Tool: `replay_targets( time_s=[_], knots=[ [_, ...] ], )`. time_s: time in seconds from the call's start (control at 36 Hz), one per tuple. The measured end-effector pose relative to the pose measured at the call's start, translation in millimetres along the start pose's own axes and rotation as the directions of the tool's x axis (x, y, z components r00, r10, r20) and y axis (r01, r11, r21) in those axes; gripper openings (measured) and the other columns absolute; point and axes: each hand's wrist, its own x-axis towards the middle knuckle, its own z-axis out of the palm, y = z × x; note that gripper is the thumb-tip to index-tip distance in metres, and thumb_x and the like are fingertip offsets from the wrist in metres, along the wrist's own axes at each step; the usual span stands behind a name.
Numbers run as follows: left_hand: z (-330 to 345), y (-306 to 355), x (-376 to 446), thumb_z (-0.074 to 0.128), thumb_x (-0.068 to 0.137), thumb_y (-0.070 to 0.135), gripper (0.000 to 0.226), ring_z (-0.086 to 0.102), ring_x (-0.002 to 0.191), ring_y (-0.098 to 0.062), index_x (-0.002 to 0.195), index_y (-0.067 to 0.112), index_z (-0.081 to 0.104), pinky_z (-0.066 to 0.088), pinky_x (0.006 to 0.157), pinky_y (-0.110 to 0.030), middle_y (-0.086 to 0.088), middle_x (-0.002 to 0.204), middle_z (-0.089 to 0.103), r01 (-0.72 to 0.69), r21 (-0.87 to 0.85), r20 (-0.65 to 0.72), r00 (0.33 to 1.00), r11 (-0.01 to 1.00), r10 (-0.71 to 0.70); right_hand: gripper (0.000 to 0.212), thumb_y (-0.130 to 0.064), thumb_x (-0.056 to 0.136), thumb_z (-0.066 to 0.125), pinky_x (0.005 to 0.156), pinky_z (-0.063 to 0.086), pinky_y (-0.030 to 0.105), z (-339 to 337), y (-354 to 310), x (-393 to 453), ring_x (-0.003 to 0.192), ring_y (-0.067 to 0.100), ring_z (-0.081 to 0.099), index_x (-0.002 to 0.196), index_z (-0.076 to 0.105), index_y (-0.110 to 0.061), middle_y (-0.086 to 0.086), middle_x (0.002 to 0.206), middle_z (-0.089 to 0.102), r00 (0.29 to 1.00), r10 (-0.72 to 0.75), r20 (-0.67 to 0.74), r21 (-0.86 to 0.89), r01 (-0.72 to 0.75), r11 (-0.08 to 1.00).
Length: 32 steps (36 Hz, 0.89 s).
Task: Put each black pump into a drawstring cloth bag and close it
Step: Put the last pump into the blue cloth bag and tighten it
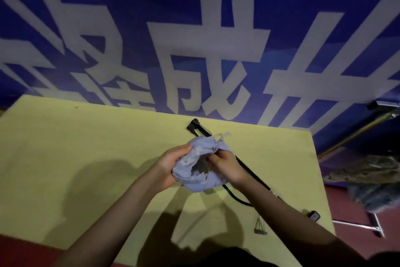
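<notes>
A pale blue drawstring cloth bag (194, 167) is held above the yellow table (86, 158), its mouth bunched at the top with a white string (223, 135). My left hand (171, 164) grips the bag's left side. My right hand (225, 167) pinches the cloth at its right, fingers curled into the fabric. A dark patch shows on the bag's front; whether it is a pump or a print I cannot tell. A black pump (195, 127) with a long black hose (249, 169) lies on the table behind the bag, the hose running to the lower right.
A small grey strap piece (260, 228) lies near the table's front right. A black fitting (313, 215) sits at the right edge. A blue banner (194, 39) with white characters rises behind the table. Patterned fabric (368, 175) and a metal frame (376, 223) stand to the right.
</notes>
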Motion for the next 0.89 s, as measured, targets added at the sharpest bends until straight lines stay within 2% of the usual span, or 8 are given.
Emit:
replay_targets(
  time_s=[0.17,0.31,0.39,0.53,0.64,0.75,0.81,0.89],
  knots=[
    [-36.1,-11.2,-53.1,0.057,0.088,0.018,0.037,0.064,0.097,-0.029,0.116,-0.005,0.061,0.054,0.081,-0.030,-0.021,0.112,0.065,-0.114,0.084,-0.123,0.985,0.990,0.123,0.032,-0.008,0.096,0.052,0.050,0.040,0.016,35.7,-16.3,-15.4,0.044,0.003,0.050,0.067,0.063,-0.012,-0.006,0.051,0.061,0.988,0.077,0.134,-0.005,-0.077,0.997],
    [-52.4,-19.7,-92.8,0.038,0.099,0.019,0.036,0.067,0.087,-0.027,0.112,0.000,0.064,0.051,0.080,-0.035,-0.019,0.103,0.067,-0.131,0.019,-0.193,0.972,0.991,0.132,0.037,-0.009,0.098,0.044,0.054,0.038,0.023,73.8,-22.8,-23.3,0.050,0.012,0.047,0.064,0.057,-0.012,-0.001,0.055,0.055,0.975,0.076,0.207,-0.139,-0.048,0.989],
    [-65.0,-29.0,-108.1,0.035,0.100,0.019,0.041,0.070,0.087,-0.025,0.101,0.005,0.073,0.057,0.074,-0.033,-0.015,0.100,0.072,-0.166,-0.026,-0.224,0.962,0.986,0.156,0.024,-0.009,0.096,0.044,0.058,0.034,0.028,90.5,-22.0,-22.4,0.058,0.016,0.045,0.078,0.060,-0.013,0.002,0.063,0.055,0.963,0.020,0.269,-0.274,0.056,0.960],
    [-80.6,-56.8,-130.1,0.038,0.099,0.024,0.041,0.060,0.113,-0.033,0.127,0.001,0.057,0.049,0.091,-0.041,-0.018,0.125,0.063,-0.165,-0.139,-0.313,0.943,0.976,0.115,0.028,-0.013,0.096,0.047,0.060,0.031,0.031,105.7,-15.7,-24.4,0.060,0.021,0.047,0.076,0.058,0.002,0.013,0.066,0.055,0.925,-0.073,0.372,-0.489,0.262,0.832],
    [-85.6,-72.6,-137.5,0.040,0.099,0.021,0.039,0.071,0.093,-0.021,0.098,0.008,0.076,0.057,0.070,-0.029,-0.010,0.104,0.073,-0.176,-0.163,-0.344,0.932,0.971,0.111,0.022,-0.010,0.096,0.050,0.060,0.035,0.029,96.2,-5.9,-33.0,0.058,0.005,0.047,0.077,0.061,-0.009,0.001,0.066,0.055,0.854,-0.138,0.502,-0.509,0.421,0.751],
    [-98.3,-60.0,-138.7,0.085,0.057,0.043,0.030,0.072,0.077,-0.012,0.072,0.018,0.080,0.056,0.067,-0.024,-0.001,0.081,0.076,-0.313,-0.011,-0.441,0.854,0.950,0.276,0.019,-0.008,0.093,0.049,0.066,0.037,0.031,77.5,4.7,-45.2,0.068,0.008,0.047,0.081,0.062,-0.012,-0.008,0.073,0.056,0.730,-0.158,0.665,-0.503,0.594,0.628],
    [-101.2,-45.2,-136.1,0.074,0.069,0.036,0.019,0.071,0.070,-0.010,0.064,0.018,0.079,0.055,0.064,-0.021,0.000,0.074,0.075,-0.327,0.003,-0.473,0.832,0.945,0.289,0.016,-0.008,0.092,0.051,0.065,0.035,0.029,71.6,7.3,-50.0,0.070,0.007,0.044,0.079,0.061,-0.011,-0.006,0.075,0.054,0.705,-0.219,0.675,-0.483,0.646,0.591],
    [-97.9,-22.3,-117.6,0.061,0.081,0.042,0.036,0.070,0.092,-0.016,0.090,0.011,0.077,0.054,0.086,-0.026,-0.011,0.100,0.074,-0.349,0.047,-0.509,0.798,0.936,0.323,0.014,-0.007,0.091,0.054,0.069,0.032,0.020,65.5,9.0,-46.6,0.077,0.002,0.044,0.085,0.066,-0.004,0.001,0.085,0.062,0.733,-0.339,0.590,-0.454,0.648,0.612]
  ],
)
